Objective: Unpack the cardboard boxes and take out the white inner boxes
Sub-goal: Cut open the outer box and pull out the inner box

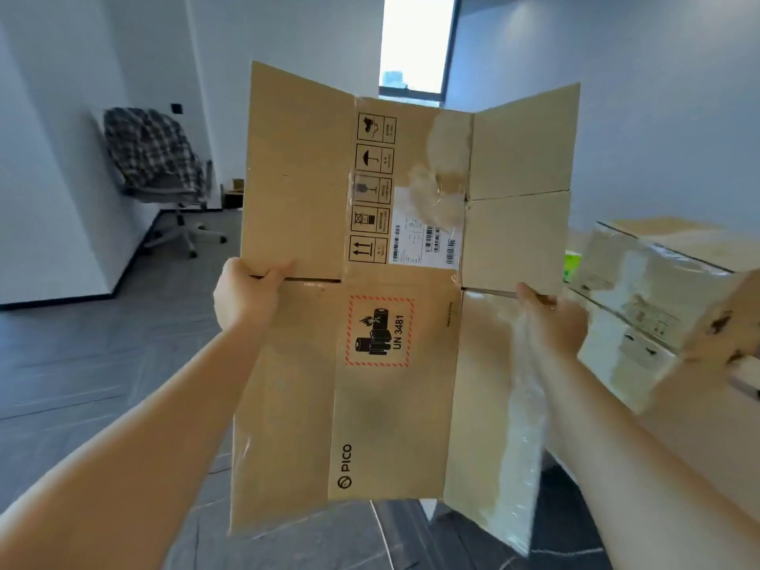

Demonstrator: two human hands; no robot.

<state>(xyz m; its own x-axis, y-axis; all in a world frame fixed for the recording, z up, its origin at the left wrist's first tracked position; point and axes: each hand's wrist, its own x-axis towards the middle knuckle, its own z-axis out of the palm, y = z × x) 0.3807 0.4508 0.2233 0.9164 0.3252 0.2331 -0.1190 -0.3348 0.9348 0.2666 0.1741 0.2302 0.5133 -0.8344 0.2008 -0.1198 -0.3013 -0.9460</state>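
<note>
A flattened brown cardboard box [395, 397] with a PICO logo, a UN 3481 battery label and a shipping label is held up in front of me at chest height, its flaps spread. My left hand [246, 294] grips its left edge where two panels meet, fingers curled over the cardboard. My right hand [553, 318] grips the right edge, together with a strip of clear packing tape or film that hangs down. No white inner box can be made out.
More cardboard boxes [666, 298], taped and stacked, stand at the right, close to my right arm. An office chair [164, 174] draped with a checked cloth stands by the left wall. A small open carton [234, 193] sits on the grey floor behind it.
</note>
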